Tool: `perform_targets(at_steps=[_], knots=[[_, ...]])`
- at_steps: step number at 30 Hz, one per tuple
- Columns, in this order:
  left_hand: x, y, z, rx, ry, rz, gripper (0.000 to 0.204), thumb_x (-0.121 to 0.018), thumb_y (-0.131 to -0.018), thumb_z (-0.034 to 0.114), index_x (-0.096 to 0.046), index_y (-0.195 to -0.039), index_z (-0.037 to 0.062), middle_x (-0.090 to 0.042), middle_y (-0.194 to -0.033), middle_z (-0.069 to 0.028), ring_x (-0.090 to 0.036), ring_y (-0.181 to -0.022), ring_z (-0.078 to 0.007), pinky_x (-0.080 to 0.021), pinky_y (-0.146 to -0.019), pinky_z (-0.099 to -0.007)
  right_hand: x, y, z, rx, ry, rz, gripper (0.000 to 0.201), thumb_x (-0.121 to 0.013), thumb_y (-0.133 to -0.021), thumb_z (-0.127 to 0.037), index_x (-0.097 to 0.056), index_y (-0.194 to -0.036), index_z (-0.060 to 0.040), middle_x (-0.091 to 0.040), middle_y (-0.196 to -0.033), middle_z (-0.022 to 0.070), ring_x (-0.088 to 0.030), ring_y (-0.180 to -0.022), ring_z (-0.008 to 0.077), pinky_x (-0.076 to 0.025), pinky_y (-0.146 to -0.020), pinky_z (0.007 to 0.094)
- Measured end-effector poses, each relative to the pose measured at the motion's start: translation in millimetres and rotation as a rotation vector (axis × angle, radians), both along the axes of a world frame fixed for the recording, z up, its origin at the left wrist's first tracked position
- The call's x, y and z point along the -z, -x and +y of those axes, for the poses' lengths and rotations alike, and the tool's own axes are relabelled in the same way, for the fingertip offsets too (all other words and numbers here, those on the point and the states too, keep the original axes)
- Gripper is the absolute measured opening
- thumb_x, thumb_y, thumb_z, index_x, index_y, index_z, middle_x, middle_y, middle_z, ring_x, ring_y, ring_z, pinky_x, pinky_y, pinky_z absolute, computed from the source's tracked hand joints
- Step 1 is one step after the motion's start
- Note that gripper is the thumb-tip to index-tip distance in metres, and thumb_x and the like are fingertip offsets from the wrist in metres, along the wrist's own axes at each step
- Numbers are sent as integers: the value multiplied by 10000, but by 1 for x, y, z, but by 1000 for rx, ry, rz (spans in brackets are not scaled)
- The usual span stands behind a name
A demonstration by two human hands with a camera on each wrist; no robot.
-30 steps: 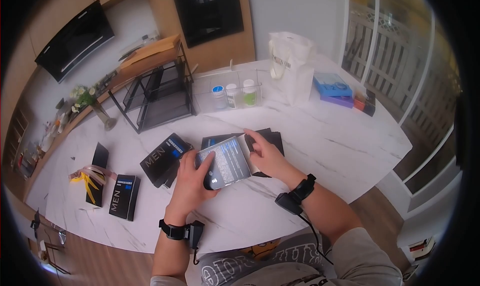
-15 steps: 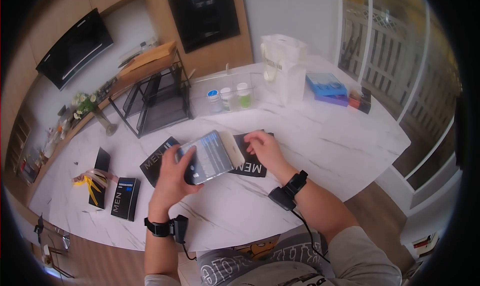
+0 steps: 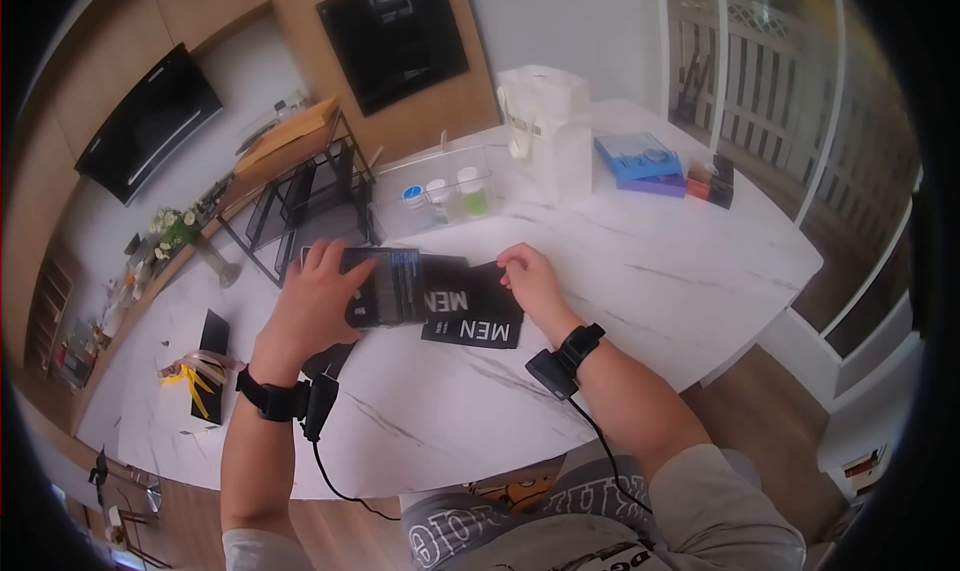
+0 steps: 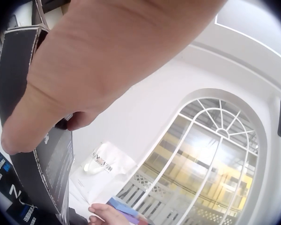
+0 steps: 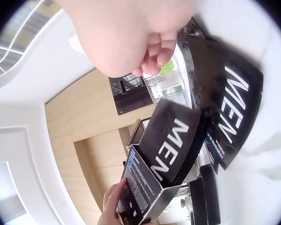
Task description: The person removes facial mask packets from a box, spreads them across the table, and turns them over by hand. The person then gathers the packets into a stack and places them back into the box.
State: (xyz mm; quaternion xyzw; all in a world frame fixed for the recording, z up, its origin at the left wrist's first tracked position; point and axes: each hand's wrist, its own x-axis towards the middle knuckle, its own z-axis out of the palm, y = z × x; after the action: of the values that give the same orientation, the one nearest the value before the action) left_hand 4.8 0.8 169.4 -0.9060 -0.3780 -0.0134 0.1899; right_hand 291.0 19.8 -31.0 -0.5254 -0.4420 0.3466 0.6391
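Observation:
My left hand grips a black carton marked with small blue and white print, its end open towards the right. Out of that end sticks a black packet lettered MEN. Other flat black packets with the same lettering lie on the table just right of the carton. Over their far corner is my right hand, its fingers loosely curled and apart from the carton. In the left wrist view, the left thumb lies along the carton's side.
A black box with yellow and pink ribbon stands at the left of the marble table. Behind are a wire rack, a clear bin with several bottles, a white bag and blue and purple boxes.
My left hand has carried the carton leftwards and turned it more level. A black packet now shows at its open end. My right hand has come away from the carton's end.

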Motion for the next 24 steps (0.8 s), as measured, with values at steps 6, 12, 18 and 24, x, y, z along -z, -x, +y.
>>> perform_targets(at_steps=[6,12,18,24], knots=[[2,14,-5,-9,94,-33,930,-884,-513,165,-543,-1379,184,-421,-1412,-179,-379,-1360,-381,-373,-1112,-473,3,8,-3,-164,-9,-185,357,-646,-938,-263,-617,-1199,-21,-665,-1165,161,-644,-1068,259,-498,-933,342],[-10,37,-12,-51,112,-198,967,-889,-496,134,-524,-1391,159,-404,-1419,-192,-396,-1332,-398,-386,-1116,-442,2,21,-21,-411,-246,-745,566,-741,-851,-392,-600,-1273,-44,-567,-1319,195,-528,-1237,371,-429,-1048,398],[34,58,5,143,254,-706,1108,-893,-532,97,-351,-1497,75,-345,-1454,-198,-391,-1349,-374,-362,-1129,-399,-5,32,-38,-482,-176,-1158,712,-780,-728,-491,-590,-1338,-178,-493,-1414,136,-361,-1388,337,-227,-1166,570],[112,56,11,134,289,-1084,1245,-929,-549,169,-206,-1560,101,-259,-1531,-101,-317,-1419,-272,-317,-1142,-435,-13,39,-38,-626,-231,-982,551,-696,-767,-227,-601,-1294,-94,-555,-1325,130,-468,-1296,318,-367,-1108,430]])
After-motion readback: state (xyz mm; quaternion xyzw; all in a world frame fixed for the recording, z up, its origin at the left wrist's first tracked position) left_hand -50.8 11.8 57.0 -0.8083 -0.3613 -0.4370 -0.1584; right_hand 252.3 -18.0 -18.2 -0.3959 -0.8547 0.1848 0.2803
